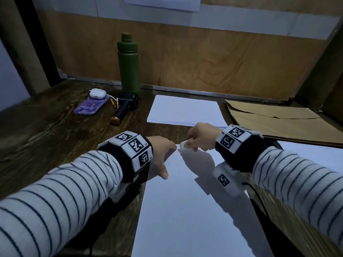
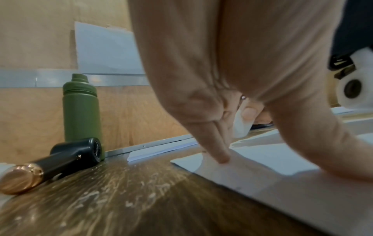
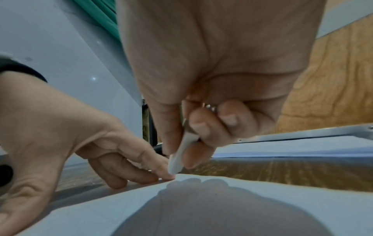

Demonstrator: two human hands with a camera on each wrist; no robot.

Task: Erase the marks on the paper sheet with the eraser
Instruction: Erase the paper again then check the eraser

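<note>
A white paper sheet lies on the wooden desk in front of me. My left hand presses its far left corner flat with straight fingers, thumb spread toward me on the sheet's left edge. My right hand pinches a small white eraser between thumb and fingers; in the right wrist view the eraser hangs tip-down just above the sheet's far corner, close to the left fingertips. No marks show plainly on the paper.
A stack of white paper lies beyond the hands. A brown envelope sits at the right. A green bottle, a black handheld device, a purple case and white earbud case stand at the back left.
</note>
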